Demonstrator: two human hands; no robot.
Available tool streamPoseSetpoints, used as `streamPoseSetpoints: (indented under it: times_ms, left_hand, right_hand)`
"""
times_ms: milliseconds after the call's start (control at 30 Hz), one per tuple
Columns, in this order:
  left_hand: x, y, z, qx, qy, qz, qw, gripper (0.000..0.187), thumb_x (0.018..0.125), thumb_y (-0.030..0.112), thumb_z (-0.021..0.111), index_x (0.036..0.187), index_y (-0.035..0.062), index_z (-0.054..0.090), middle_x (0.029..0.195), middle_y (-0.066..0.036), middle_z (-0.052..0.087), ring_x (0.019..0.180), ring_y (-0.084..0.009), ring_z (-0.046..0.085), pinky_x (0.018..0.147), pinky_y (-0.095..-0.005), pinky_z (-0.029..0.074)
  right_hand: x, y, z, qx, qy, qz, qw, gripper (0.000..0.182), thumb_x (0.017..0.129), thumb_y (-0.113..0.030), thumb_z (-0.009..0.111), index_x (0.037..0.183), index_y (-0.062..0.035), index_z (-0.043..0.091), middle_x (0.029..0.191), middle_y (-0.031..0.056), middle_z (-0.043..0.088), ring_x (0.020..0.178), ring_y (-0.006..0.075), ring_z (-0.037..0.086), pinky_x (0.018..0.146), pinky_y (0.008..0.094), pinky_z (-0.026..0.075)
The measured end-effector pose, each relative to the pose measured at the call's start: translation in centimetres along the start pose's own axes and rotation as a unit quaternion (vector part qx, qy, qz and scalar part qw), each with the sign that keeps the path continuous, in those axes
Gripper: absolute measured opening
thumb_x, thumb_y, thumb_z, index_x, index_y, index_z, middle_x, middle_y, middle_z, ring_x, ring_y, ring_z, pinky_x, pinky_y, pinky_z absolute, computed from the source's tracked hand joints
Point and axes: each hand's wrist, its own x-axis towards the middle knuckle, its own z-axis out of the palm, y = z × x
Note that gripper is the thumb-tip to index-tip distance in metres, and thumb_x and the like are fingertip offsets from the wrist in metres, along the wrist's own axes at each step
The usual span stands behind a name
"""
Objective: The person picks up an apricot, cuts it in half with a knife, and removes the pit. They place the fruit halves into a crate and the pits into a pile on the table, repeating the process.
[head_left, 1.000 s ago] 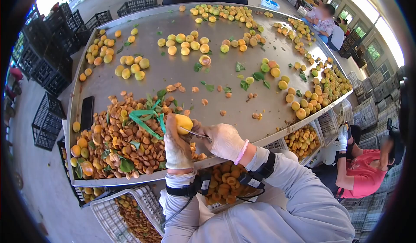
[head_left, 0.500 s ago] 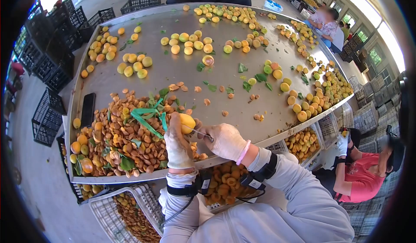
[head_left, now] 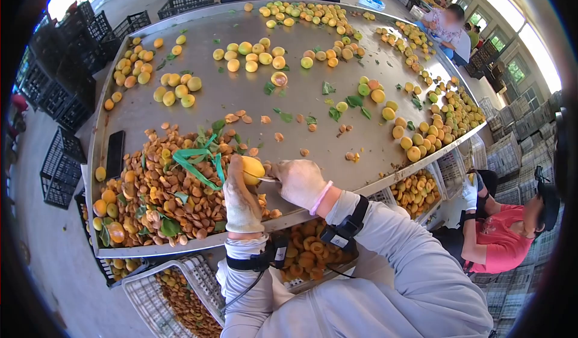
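Observation:
My left hand (head_left: 242, 204), in a pale glove, is closed around a yellow apricot (head_left: 253, 169) above the near edge of the metal table (head_left: 223, 106). Gloved too, my right hand (head_left: 302, 184) grips a small knife (head_left: 268, 179); its narrow metal blade meets the apricot's right side. The handle is mostly hidden by my fingers. Just left of my hands lies a big heap of brown apricot pits (head_left: 174, 199), mixed with leaves and a green ribbon (head_left: 195, 160).
Whole apricots (head_left: 250, 55) are spread in groups over the table. A black phone (head_left: 115, 151) lies near the left rim. Below the front edge are a crate of apricot halves (head_left: 313, 250) and a white crate (head_left: 201, 281) containing pits. A person in red (head_left: 503, 235) sits at right.
The view has shifted slightly, so the table appears a little further left. My right hand has turned slightly and drawn nearer the apricot, with less blade showing. Both hands keep their hold.

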Motion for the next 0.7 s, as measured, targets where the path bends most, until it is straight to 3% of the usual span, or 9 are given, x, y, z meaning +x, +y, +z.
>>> streamPoseSetpoints:
  times_ms: [100,233,300,333,367,467,533,600,700]
  left_hand:
    - [-1.0,1.0,0.6,-0.019,-0.006,-0.039,0.999,0.044,0.094,0.047,0.046,0.101,0.0052,0.059,0.085,-0.009,0.066,0.071,-0.0158,0.059,0.066,-0.0282,0.045]
    - [-1.5,1.1,0.7,0.013,-0.013,-0.037,0.999,0.047,0.093,0.053,0.046,0.100,0.0081,0.057,0.084,-0.011,0.066,0.068,-0.0194,0.059,0.056,-0.0272,0.042]
    - [-1.4,1.2,0.5,0.059,-0.031,-0.012,0.998,0.048,0.093,0.054,0.045,0.101,0.0078,0.057,0.084,-0.011,0.066,0.069,-0.0194,0.059,0.056,-0.0265,0.042]
    - [-1.5,1.5,0.6,-0.001,-0.025,-0.049,0.999,0.048,0.093,0.053,0.047,0.102,0.0078,0.057,0.086,-0.010,0.065,0.071,-0.0202,0.060,0.057,-0.0276,0.043]
    - [-1.6,1.4,1.1,-0.027,-0.018,-0.029,0.999,0.047,0.093,0.053,0.048,0.102,0.0079,0.057,0.086,-0.009,0.065,0.072,-0.0198,0.060,0.057,-0.0279,0.044]
    - [-1.3,1.5,1.8,-0.095,0.011,-0.004,0.995,0.047,0.093,0.051,0.051,0.105,0.0066,0.057,0.089,-0.007,0.063,0.073,-0.0182,0.060,0.059,-0.0272,0.046]
    - [-0.4,1.6,0.6,-0.128,0.041,-0.041,0.990,0.048,0.093,0.049,0.051,0.108,0.0039,0.056,0.091,-0.006,0.062,0.074,-0.0165,0.060,0.060,-0.0247,0.047]
    - [0.1,0.4,-0.3,-0.091,-0.032,-0.068,0.993,0.048,0.092,0.049,0.052,0.109,0.0045,0.056,0.091,-0.005,0.061,0.074,-0.0151,0.059,0.061,-0.0238,0.047]
    - [0.2,-0.6,-0.1,-0.047,-0.085,-0.089,0.991,0.044,0.093,0.047,0.054,0.112,0.0067,0.056,0.090,-0.002,0.059,0.073,-0.0134,0.058,0.062,-0.0229,0.047]
  right_hand:
    - [0.4,0.7,0.4,0.143,-0.052,-0.044,0.987,0.018,0.080,-0.014,0.055,0.092,-0.0106,0.069,0.081,0.0149,0.067,0.076,0.0315,0.066,0.066,0.0398,0.052]
    - [1.5,2.1,2.5,0.353,-0.122,-0.139,0.917,0.019,0.080,-0.018,0.054,0.083,-0.0101,0.071,0.081,0.0183,0.066,0.074,0.0325,0.063,0.070,0.0387,0.051]
    - [1.7,2.7,2.6,0.334,-0.124,-0.113,0.927,0.018,0.080,-0.016,0.055,0.084,-0.0092,0.070,0.080,0.0151,0.067,0.075,0.0292,0.063,0.072,0.0369,0.050]
    - [1.2,2.1,1.5,0.296,-0.128,-0.091,0.942,0.017,0.080,-0.016,0.055,0.085,-0.0091,0.070,0.080,0.0138,0.067,0.076,0.0271,0.064,0.072,0.0359,0.051]
    - [0.7,1.5,0.4,0.257,-0.131,-0.070,0.955,0.016,0.080,-0.016,0.056,0.086,-0.0091,0.070,0.080,0.0124,0.067,0.076,0.0250,0.065,0.072,0.0349,0.051]
    - [-1.9,1.6,-3.3,0.154,-0.036,-0.060,0.986,0.016,0.081,-0.019,0.061,0.090,-0.0081,0.068,0.081,0.0103,0.068,0.077,0.0241,0.066,0.073,0.0336,0.052]
    - [-2.7,2.4,-3.5,0.300,0.053,-0.006,0.952,0.020,0.081,-0.023,0.063,0.092,-0.0079,0.067,0.084,0.0099,0.068,0.079,0.0256,0.066,0.074,0.0339,0.052]
    - [-2.7,2.0,-3.6,0.394,0.132,0.018,0.909,0.026,0.081,-0.030,0.067,0.094,-0.0078,0.066,0.086,0.0090,0.068,0.078,0.0280,0.065,0.073,0.0349,0.052]
    - [-1.7,-0.6,-4.6,0.292,0.170,-0.024,0.941,0.029,0.079,-0.032,0.069,0.095,-0.0079,0.064,0.083,0.0090,0.066,0.078,0.0278,0.065,0.073,0.0354,0.052]
